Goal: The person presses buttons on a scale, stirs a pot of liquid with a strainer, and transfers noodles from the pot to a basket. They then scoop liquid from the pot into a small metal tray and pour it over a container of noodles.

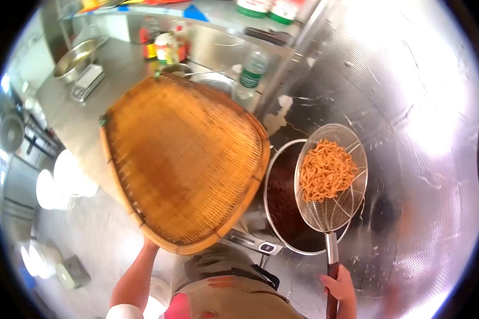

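Gripping the dark handle at the bottom of the frame, the right hand [341, 290] was closed around the wire skimmer [331, 178], whose round mesh basket hung tilted over the pot [282, 223]. The basket was of thin bright wire, open-weave, and held a heap of orange-brown fried strips [326, 169], crinkled and matte. Beneath it the pot was round, steel-rimmed, filled with dark reddish oil or liquid; which of the two could not be told.

The woven bamboo tray [183, 159] was held up on the left side, tilted, broad and shallow, with a fine tan weave and a thicker bound rim. It hid most of the counter behind it and overlapped the pot's left edge. The left forearm rose to its lower rim; the left hand [150, 245] itself was mostly hidden under that rim, probably clasping it, though the fingers were not visible.

Behind the pot curved a polished steel wall [410, 133], streaked and glaring. On the steel counter [80, 114] stood a metal bowl [74, 59], a small scale [87, 82], sauce jars [165, 47] and a clear plastic bottle [250, 72] with a green label. White round containers [64, 181] stood lower left, near the floor.
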